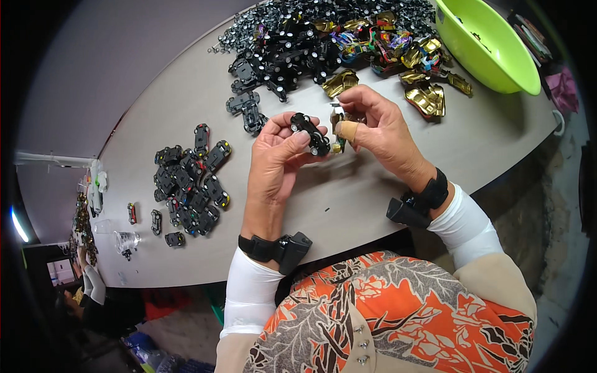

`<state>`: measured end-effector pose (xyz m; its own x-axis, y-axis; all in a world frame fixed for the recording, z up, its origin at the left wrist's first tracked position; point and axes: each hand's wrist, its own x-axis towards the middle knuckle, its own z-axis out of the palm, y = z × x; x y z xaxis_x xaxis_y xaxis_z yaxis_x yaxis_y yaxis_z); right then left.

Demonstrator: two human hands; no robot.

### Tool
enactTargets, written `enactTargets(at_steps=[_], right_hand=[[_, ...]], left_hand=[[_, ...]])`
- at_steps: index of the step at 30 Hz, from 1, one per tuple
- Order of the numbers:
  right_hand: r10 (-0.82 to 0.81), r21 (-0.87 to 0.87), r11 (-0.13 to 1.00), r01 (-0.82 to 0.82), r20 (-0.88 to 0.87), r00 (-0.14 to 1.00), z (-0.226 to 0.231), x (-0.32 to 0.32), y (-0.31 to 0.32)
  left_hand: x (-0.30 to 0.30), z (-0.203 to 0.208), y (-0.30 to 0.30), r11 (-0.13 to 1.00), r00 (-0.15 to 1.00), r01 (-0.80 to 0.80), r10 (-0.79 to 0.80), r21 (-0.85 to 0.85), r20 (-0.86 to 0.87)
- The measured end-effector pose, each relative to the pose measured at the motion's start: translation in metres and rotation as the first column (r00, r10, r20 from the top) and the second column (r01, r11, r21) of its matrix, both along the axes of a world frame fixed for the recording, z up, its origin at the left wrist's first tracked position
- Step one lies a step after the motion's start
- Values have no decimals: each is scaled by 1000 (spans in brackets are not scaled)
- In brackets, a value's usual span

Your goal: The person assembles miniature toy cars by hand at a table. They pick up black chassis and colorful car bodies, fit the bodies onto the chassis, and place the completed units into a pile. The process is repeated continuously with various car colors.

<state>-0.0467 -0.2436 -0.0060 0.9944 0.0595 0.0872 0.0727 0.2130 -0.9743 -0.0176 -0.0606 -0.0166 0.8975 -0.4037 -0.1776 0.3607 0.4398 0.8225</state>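
Observation:
Over the table's middle, my left hand (pixel 278 149) grips a black toy car chassis (pixel 309 134) with small wheels, thumb lying across it. Close beside it, my right hand (pixel 382 127) pinches a gold toy car body shell (pixel 337 127) turned on its side. A bandage wraps one finger of that hand. The two parts are near each other, and I cannot tell whether they touch. Just behind my hands are loose dark chassis (pixel 249 110) and a gold shell (pixel 340 82).
At the far side lie heaps of black chassis (pixel 292 50), colourful shells (pixel 373 40) and small metal parts (pixel 242 31). A lime green basin (pixel 497 56) stands far right. Left is a pile of toy cars (pixel 186 186) with a clear cup (pixel 127 241). Another person (pixel 93 298) sits at far left.

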Motion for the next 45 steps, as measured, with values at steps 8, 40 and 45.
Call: enactTargets(at_steps=[8,40,45], right_hand=[[-74,-80,993,85,126,989,-10,-1,6],[99,-490,866,98,360,928,-2,-3,5],[94,-483,860,165,467,879,-12,-1,4]], left_hand=[[-3,5,-6,1000,1000,14,-14,-2,-10],[-10,3,-6,995,998,57,-55,81,-28],[-9,-1,-9,988,992,122,-119,95,-40]])
